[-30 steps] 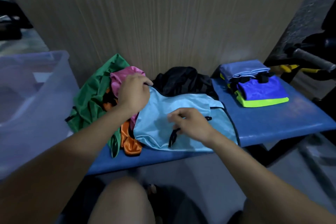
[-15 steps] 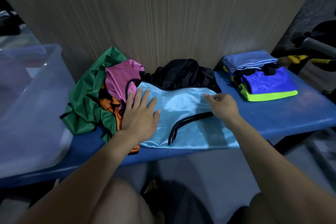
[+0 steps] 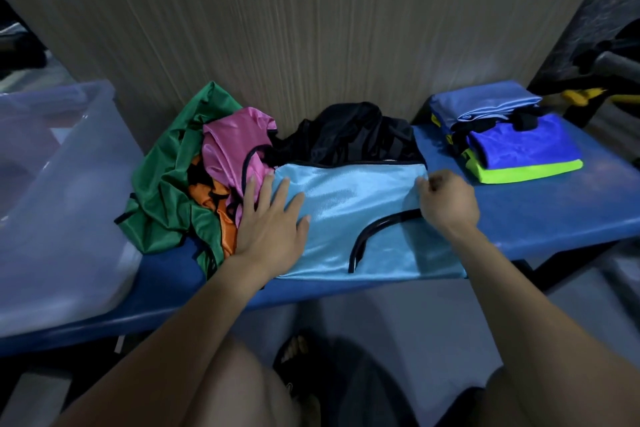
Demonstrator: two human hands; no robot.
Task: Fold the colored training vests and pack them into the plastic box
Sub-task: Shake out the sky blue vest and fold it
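Observation:
A light blue vest (image 3: 349, 218) with black trim lies spread flat on the blue bench (image 3: 540, 218). My left hand (image 3: 270, 222) presses on its left edge with straight, spread fingers. My right hand (image 3: 446, 201) has curled fingers and pinches the vest's upper right corner. Left of the vest sits a heap of a green vest (image 3: 173, 177), a pink vest (image 3: 235, 149) and an orange vest (image 3: 214, 204). A crumpled black vest (image 3: 349, 135) lies behind it. The clear plastic box (image 3: 59, 204) stands at the bench's left end.
A stack of folded vests (image 3: 509, 142), blue and neon green, rests at the bench's right end. A wood-grain wall (image 3: 311, 28) rises right behind the bench. Dark equipment with a grey handle (image 3: 616, 62) stands at far right. My knees are below the bench's front edge.
The light blue vest has been spread wider and flatter. My right hand moved right and back to its upper right corner and curled; my left hand stays flat on the left side.

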